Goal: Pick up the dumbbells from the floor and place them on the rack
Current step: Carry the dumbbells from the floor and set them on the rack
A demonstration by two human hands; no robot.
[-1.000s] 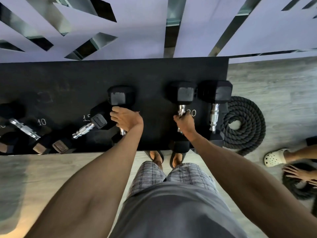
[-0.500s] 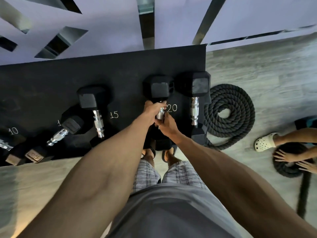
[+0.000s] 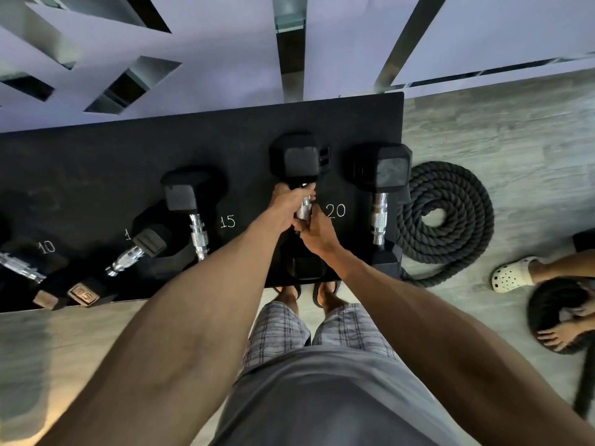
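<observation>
Gripping: left hand [image 3: 285,207] and right hand [image 3: 317,233] both wrapped round one dumbbell [image 3: 299,162] handle on the rack [image 3: 96,169].
Risk: crowded fingers may get pinched; the heavy head could knock the neighbouring dumbbell [image 3: 383,188].

The person wears a grey shirt [image 3: 322,397], grey plaid shorts [image 3: 280,329] and dark open sandals [image 3: 317,292], arms bare.

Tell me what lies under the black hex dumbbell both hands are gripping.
Under the black hex dumbbell sits the black rack mat. The near head and the mat beneath the handle are covered by the forearms.
</observation>
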